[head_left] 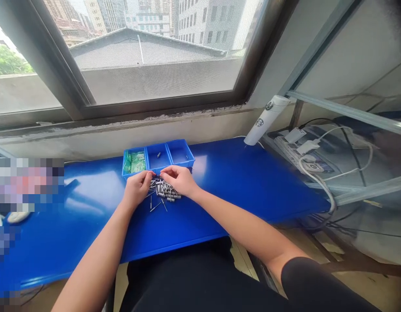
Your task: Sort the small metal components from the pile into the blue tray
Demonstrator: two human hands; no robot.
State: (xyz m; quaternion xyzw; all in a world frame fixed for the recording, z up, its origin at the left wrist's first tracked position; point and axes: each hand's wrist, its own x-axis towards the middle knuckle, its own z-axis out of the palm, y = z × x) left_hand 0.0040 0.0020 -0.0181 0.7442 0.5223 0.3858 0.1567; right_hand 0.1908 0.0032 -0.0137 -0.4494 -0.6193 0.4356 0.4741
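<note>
In the head view, metal pins (168,190) lie heaped on the bench (239,177) between the left hand (137,187) and right hand (181,180), just beside both. Each is nearly pinched closed; whether they grip anything, I cannot tell. The white bottle (268,118) bears a round Starbucks-style logo (259,122), lettering too small to read.

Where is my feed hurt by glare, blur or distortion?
Head view: the window looks washed out; glare whitens the blue tabletop left of the left hand. Head view: pixelation covers part of the left edge. Head view: the right edge looks blurred.
</note>
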